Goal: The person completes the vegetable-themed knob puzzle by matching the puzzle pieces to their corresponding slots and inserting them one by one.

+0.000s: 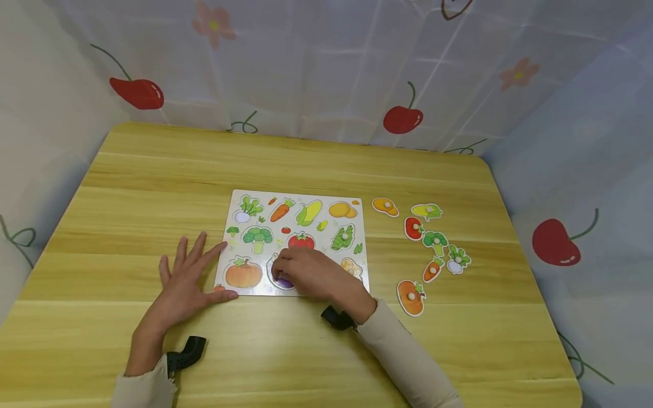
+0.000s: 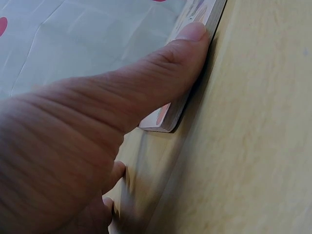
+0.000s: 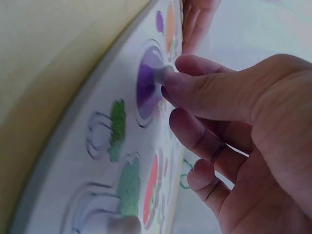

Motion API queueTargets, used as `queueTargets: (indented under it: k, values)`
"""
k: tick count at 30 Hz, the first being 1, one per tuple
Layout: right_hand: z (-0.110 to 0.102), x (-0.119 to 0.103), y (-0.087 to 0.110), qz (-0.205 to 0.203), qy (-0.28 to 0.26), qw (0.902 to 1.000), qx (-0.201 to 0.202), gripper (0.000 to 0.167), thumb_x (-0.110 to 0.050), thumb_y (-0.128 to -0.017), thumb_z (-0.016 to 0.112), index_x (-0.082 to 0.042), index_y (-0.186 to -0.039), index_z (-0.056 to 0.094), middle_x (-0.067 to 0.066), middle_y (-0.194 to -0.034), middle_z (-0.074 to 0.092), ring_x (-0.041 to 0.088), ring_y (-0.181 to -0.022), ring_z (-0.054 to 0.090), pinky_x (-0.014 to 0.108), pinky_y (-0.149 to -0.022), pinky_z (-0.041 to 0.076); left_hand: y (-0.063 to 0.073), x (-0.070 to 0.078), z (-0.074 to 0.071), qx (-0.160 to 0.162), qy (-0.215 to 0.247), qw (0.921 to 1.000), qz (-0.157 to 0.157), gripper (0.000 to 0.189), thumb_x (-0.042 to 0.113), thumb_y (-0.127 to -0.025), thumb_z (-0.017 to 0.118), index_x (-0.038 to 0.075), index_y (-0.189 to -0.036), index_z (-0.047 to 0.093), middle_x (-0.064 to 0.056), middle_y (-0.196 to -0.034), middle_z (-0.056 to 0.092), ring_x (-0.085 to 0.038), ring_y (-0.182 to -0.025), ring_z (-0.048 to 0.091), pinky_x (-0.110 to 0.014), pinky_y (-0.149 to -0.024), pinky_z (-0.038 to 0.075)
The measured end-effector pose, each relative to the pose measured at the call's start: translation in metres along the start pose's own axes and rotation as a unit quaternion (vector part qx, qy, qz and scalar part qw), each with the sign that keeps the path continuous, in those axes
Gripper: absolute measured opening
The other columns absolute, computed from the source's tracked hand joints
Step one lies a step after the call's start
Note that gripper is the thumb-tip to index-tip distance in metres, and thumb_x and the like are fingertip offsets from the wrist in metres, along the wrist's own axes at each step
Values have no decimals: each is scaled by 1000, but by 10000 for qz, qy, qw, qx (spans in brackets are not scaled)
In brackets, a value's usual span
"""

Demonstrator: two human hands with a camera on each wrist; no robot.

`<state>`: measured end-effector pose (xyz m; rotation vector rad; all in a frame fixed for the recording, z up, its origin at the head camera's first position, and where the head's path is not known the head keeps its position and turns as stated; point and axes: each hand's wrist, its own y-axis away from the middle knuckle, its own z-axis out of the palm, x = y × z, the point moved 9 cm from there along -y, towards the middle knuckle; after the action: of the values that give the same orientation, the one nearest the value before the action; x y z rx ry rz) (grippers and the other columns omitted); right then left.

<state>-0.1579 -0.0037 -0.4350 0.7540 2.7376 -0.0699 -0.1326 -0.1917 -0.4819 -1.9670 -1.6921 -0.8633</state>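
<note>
My right hand (image 1: 318, 275) pinches the small knob (image 3: 163, 74) of a purple eggplant puzzle piece (image 3: 147, 83) between thumb and index finger. That piece lies at its outlined spot on the vegetable puzzle board (image 1: 278, 224), near the front edge. The other right fingers are loosely bent in the right wrist view. My left hand (image 1: 181, 292) lies spread at the board's left side. Its thumb (image 2: 165, 66) rests on the front edge of the board. A green leafy piece (image 1: 343, 237) and a pale tan piece (image 1: 351, 267), partly hidden by the right arm, sit in the board.
Right of the board lie loose knobbed pieces: potato (image 1: 380, 205), corn (image 1: 419, 211), tomato (image 1: 411, 228), broccoli (image 1: 432, 240), white radish (image 1: 454, 266), carrot (image 1: 429, 274) and pumpkin (image 1: 408, 297). A patterned curtain (image 1: 316, 68) hangs behind the wooden table (image 1: 285, 351).
</note>
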Motion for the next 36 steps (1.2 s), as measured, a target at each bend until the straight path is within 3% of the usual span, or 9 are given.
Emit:
queueTargets:
  k: [5, 13, 22, 30, 36]
  values:
    - [-7, 9, 4, 137, -477, 9988, 54, 13, -8, -96, 66, -18, -102, 73, -6, -103, 68, 10, -97, 61, 26, -91, 50, 1, -1, 0, 7, 1, 10000, -2, 98, 48, -76, 85, 21, -156, 36, -21, -168, 4, -45, -152, -17, -71, -107, -21]
    - [-24, 40, 19, 802, -939, 9923, 38, 14, -12, -98, 64, -16, -110, 72, -6, -110, 66, 13, -105, 60, 31, -97, 49, 1, 0, 0, -25, 56, 10000, 8, 98, 47, -76, 85, 21, -157, 35, -21, -168, 3, -45, -152, -18, -70, -107, -22]
    - [-43, 85, 46, 1462, -1148, 9820, 336, 15, -11, -98, 64, -11, -111, 72, -1, -109, 68, 15, -88, 58, 33, -85, 51, 2, 0, 0, -14, 84, 10000, 18, 99, 47, -76, 85, 22, -157, 34, -21, -168, 3, -44, -152, -18, -70, -107, -23]
    - [-64, 116, 65, 1471, -1593, 9728, 819, 15, -4, -95, 67, -6, -109, 70, 4, -107, 70, 19, -87, 60, 40, -77, 54, 2, 1, -1, -11, 51, 10000, 51, 99, 47, -77, 85, 21, -157, 34, -21, -168, 4, -45, -152, -18, -71, -107, -22]
    - [-71, 155, 80, 1685, -1671, 9645, 1156, 15, -3, -95, 66, -7, -109, 71, 7, -107, 71, 22, -88, 60, 44, -79, 51, 2, 1, -1, 11, 43, 10000, 65, 98, 46, -77, 85, 21, -157, 34, -22, -168, 4, -46, -152, -17, -71, -107, -22]
